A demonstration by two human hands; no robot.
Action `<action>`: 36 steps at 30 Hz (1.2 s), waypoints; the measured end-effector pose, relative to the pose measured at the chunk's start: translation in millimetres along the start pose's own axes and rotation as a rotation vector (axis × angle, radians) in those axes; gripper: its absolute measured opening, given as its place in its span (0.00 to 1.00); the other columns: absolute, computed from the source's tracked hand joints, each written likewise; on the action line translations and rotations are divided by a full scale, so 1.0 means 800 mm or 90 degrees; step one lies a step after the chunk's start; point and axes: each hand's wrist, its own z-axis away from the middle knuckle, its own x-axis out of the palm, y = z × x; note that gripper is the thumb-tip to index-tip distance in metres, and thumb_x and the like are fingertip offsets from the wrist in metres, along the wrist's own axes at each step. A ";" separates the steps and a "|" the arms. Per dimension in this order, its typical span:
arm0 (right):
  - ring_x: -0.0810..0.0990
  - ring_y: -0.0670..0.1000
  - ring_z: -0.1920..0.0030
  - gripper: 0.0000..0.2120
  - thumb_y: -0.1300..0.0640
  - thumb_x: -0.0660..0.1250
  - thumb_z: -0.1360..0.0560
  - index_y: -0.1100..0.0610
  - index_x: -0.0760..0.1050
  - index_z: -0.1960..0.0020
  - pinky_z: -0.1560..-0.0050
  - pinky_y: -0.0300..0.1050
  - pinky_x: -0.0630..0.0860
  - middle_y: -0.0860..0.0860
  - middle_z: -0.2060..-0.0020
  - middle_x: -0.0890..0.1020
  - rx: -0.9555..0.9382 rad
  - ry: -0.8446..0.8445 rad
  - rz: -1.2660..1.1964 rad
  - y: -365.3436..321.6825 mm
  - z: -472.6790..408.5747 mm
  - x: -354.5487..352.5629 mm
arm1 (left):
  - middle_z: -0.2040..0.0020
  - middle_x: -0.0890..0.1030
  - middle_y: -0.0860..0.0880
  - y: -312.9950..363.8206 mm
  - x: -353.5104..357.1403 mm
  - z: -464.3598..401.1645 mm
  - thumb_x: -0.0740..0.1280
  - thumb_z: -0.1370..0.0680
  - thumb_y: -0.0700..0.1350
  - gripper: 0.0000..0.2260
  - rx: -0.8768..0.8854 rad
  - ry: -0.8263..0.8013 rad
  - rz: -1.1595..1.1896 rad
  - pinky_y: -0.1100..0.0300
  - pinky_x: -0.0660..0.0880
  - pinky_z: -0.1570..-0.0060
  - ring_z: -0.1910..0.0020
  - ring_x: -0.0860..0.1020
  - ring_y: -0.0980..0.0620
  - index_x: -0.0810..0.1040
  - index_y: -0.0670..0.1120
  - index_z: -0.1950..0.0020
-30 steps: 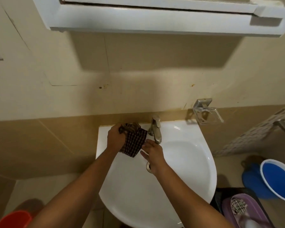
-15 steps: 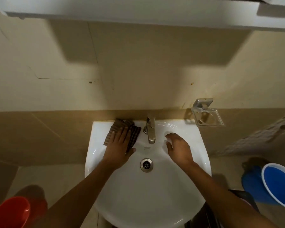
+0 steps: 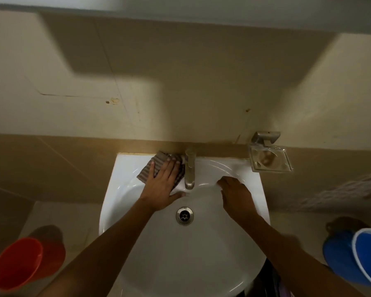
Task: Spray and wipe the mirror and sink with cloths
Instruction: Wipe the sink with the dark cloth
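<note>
The white sink fills the lower middle of the head view, with a metal tap at its back and a drain in the bowl. A dark checked cloth lies on the sink's back-left ledge, right beside the tap. My left hand lies flat on it, fingers spread, pressing it down. My right hand rests on the rim to the right of the tap and holds nothing. The mirror itself is out of view; only the white underside of the cabinet shows at the top.
A glass soap dish on a metal bracket sticks out from the wall at the sink's back-right corner. A red bucket stands on the floor at the left, a blue bucket at the right. Beige tiled wall rises behind the sink.
My left hand went from holding the bunched cloth above the sink to pressing it flat on the ledge, then slid it right against the tap. My right hand moved to the right rim.
</note>
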 end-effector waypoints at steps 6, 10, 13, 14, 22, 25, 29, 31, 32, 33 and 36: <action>0.83 0.57 0.52 0.22 0.74 0.75 0.41 0.58 0.81 0.49 0.57 0.49 0.81 0.53 0.52 0.83 -0.014 0.016 0.006 0.003 -0.003 0.003 | 0.18 0.47 0.49 -0.058 -0.006 0.024 0.42 0.22 0.71 0.36 -0.074 -0.002 0.004 0.37 0.37 0.25 0.20 0.42 0.48 0.43 0.53 0.19; 0.83 0.57 0.54 0.20 0.74 0.73 0.40 0.57 0.81 0.51 0.60 0.48 0.80 0.53 0.53 0.83 0.002 0.010 0.007 -0.001 -0.005 0.005 | 0.19 0.42 0.47 -0.107 -0.009 0.053 0.46 0.25 0.74 0.41 -0.137 -0.013 -0.006 0.38 0.39 0.24 0.20 0.42 0.44 0.42 0.53 0.19; 0.82 0.56 0.54 0.18 0.74 0.71 0.37 0.57 0.81 0.52 0.59 0.49 0.80 0.52 0.54 0.82 0.021 0.014 0.001 -0.005 -0.008 0.008 | 0.19 0.43 0.42 -0.122 -0.010 0.067 0.59 0.30 0.75 0.53 -0.249 -0.015 0.061 0.40 0.44 0.23 0.20 0.43 0.42 0.40 0.43 0.20; 0.82 0.56 0.54 0.17 0.74 0.70 0.37 0.57 0.82 0.52 0.58 0.49 0.79 0.52 0.54 0.82 0.029 0.017 0.000 -0.006 -0.010 0.009 | 0.19 0.42 0.41 -0.123 -0.010 0.069 0.60 0.31 0.76 0.56 -0.276 -0.019 0.075 0.41 0.45 0.23 0.20 0.43 0.41 0.39 0.41 0.20; 0.81 0.59 0.51 0.20 0.74 0.66 0.38 0.59 0.81 0.49 0.55 0.49 0.78 0.55 0.51 0.83 0.079 0.012 -0.001 -0.025 -0.010 0.011 | 0.20 0.41 0.39 -0.086 -0.005 0.062 0.50 0.32 0.79 0.56 -0.158 -0.021 0.024 0.43 0.39 0.23 0.20 0.41 0.41 0.38 0.39 0.21; 0.80 0.59 0.46 0.23 0.73 0.66 0.35 0.59 0.80 0.43 0.50 0.50 0.78 0.55 0.46 0.82 0.081 0.002 -0.011 -0.027 -0.009 0.006 | 0.20 0.38 0.39 -0.066 -0.010 0.033 0.62 0.34 0.75 0.60 -0.111 -0.042 0.017 0.43 0.36 0.24 0.21 0.38 0.41 0.35 0.39 0.22; 0.79 0.60 0.40 0.24 0.72 0.65 0.33 0.60 0.78 0.38 0.44 0.50 0.77 0.56 0.40 0.80 0.059 -0.022 -0.014 -0.025 -0.004 -0.003 | 0.20 0.38 0.40 -0.036 -0.014 0.017 0.68 0.32 0.65 0.56 -0.058 -0.068 -0.011 0.41 0.36 0.24 0.21 0.39 0.40 0.37 0.40 0.21; 0.77 0.60 0.37 0.24 0.71 0.66 0.31 0.61 0.77 0.36 0.40 0.52 0.76 0.57 0.37 0.79 0.058 -0.032 -0.012 -0.026 0.002 -0.004 | 0.19 0.42 0.40 -0.013 -0.011 0.015 0.69 0.30 0.55 0.50 0.002 -0.074 -0.001 0.42 0.37 0.24 0.20 0.42 0.40 0.40 0.41 0.20; 0.76 0.60 0.35 0.25 0.70 0.66 0.30 0.61 0.76 0.34 0.37 0.53 0.75 0.58 0.35 0.78 0.069 -0.036 -0.006 -0.026 0.006 -0.004 | 0.19 0.44 0.41 -0.004 -0.009 0.013 0.68 0.30 0.50 0.48 0.017 -0.069 0.008 0.41 0.36 0.25 0.20 0.44 0.41 0.42 0.41 0.20; 0.74 0.60 0.32 0.25 0.69 0.66 0.30 0.61 0.75 0.32 0.35 0.53 0.74 0.58 0.34 0.77 0.084 -0.039 0.002 -0.024 0.009 -0.005 | 0.19 0.45 0.41 0.000 -0.010 0.010 0.67 0.30 0.47 0.46 0.020 -0.061 0.009 0.41 0.37 0.25 0.20 0.45 0.41 0.43 0.41 0.20; 0.70 0.59 0.28 0.28 0.69 0.65 0.29 0.61 0.72 0.29 0.31 0.53 0.70 0.58 0.29 0.73 0.137 -0.039 0.043 -0.014 0.017 -0.010 | 0.18 0.47 0.43 -0.011 -0.014 -0.001 0.66 0.29 0.43 0.43 0.039 -0.047 0.001 0.41 0.38 0.24 0.20 0.45 0.43 0.45 0.42 0.20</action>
